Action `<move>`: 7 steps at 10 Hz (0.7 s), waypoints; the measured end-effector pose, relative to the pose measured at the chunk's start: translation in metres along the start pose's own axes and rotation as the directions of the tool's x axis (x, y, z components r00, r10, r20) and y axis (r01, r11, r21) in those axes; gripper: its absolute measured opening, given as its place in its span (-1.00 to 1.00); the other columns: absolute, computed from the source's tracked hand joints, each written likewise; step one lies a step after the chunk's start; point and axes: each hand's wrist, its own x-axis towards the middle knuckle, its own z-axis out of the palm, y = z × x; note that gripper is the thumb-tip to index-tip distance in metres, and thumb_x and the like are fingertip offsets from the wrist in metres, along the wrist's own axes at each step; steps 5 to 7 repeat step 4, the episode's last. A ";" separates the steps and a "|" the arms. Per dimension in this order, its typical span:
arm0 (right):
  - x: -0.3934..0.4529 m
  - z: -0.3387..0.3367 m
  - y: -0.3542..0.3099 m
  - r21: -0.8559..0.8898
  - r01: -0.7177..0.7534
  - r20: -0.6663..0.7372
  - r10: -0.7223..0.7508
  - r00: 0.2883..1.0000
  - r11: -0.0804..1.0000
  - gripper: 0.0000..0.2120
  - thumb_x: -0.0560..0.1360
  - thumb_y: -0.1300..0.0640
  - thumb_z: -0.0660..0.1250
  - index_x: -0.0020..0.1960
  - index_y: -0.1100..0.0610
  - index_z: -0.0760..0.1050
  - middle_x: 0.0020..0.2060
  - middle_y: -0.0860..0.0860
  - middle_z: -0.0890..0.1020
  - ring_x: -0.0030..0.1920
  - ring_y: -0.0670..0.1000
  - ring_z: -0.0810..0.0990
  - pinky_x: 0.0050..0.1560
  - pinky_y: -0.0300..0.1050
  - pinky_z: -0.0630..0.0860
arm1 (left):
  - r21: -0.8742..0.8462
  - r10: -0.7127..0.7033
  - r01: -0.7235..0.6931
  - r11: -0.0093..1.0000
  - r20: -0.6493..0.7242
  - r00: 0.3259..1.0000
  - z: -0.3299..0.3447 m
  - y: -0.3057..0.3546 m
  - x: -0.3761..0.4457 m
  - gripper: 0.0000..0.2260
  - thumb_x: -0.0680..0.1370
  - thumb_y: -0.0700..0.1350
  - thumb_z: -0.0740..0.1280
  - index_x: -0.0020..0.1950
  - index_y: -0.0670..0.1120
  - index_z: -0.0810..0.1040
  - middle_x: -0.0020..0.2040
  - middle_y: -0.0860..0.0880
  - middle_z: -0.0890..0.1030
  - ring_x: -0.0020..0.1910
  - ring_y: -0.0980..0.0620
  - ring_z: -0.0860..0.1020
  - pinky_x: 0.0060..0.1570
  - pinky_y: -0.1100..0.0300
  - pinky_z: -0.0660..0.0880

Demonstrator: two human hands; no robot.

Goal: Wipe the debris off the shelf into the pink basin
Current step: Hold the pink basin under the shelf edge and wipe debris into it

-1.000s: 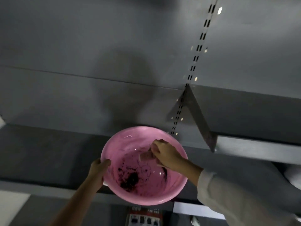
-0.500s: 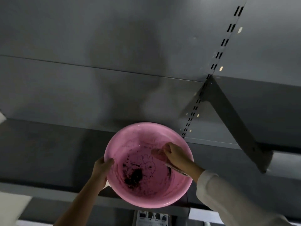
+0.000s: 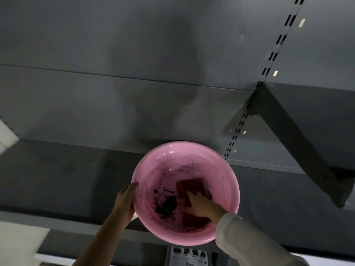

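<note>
pink basin (image 3: 153,166) sits low in the frame's centre at the shelf (image 3: 57,175) edge, dark debris (image 3: 165,206) already inside — left hand (image 3: 125,200) clamped on its rim, right hand (image 3: 201,206) spread open on a cloth (image 3: 190,186) inside — so wiping seems mostly done.

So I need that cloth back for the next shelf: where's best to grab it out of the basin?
Probably its far edge, from above. The cloth lies flat on the bottom of the basin, right of the dirt pile. The right hand rests on its near part; pinching the exposed far edge avoids the dirt.
</note>
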 end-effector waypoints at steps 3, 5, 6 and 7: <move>-0.036 -0.024 -0.002 0.113 0.114 -0.225 -0.086 0.970 0.987 -0.71 0.54 0.15 0.17 0.18 0.27 0.46 0.16 0.22 0.56 0.13 0.19 0.54 0.20 0.04 0.45 | -0.015 0.055 -0.055 0.998 0.017 0.998 -0.004 -0.003 -0.003 -0.81 0.55 -0.28 0.11 -0.22 -0.24 0.44 -0.30 -0.20 0.45 -0.29 -0.12 0.45 -0.28 0.04 0.41; -0.057 -0.026 -0.001 0.175 0.186 -0.311 -0.125 0.942 0.967 -0.79 0.55 0.19 0.15 0.06 0.25 0.50 0.05 0.18 0.61 -0.09 0.05 0.54 -0.02 -0.13 0.47 | 0.099 0.091 -0.090 0.991 -0.007 0.996 -0.004 -0.008 -0.007 -0.79 0.53 -0.33 0.11 -0.30 -0.22 0.40 -0.38 -0.18 0.39 -0.39 -0.06 0.40 -0.41 0.13 0.36; -0.057 -0.026 -0.001 0.175 0.186 -0.311 -0.125 0.942 0.967 -0.79 0.55 0.19 0.15 0.06 0.25 0.50 0.05 0.18 0.61 -0.09 0.05 0.54 -0.02 -0.13 0.47 | 0.099 0.091 -0.090 0.991 -0.007 0.996 -0.004 -0.008 -0.007 -0.79 0.53 -0.33 0.11 -0.30 -0.22 0.40 -0.38 -0.18 0.39 -0.39 -0.06 0.40 -0.41 0.13 0.36; -0.057 -0.026 -0.001 0.175 0.186 -0.311 -0.125 0.942 0.967 -0.79 0.55 0.19 0.15 0.06 0.25 0.50 0.05 0.18 0.61 -0.09 0.05 0.54 -0.02 -0.13 0.47 | 0.099 0.091 -0.090 0.991 -0.007 0.996 -0.004 -0.008 -0.007 -0.79 0.53 -0.33 0.11 -0.30 -0.22 0.40 -0.38 -0.18 0.39 -0.39 -0.06 0.40 -0.41 0.13 0.36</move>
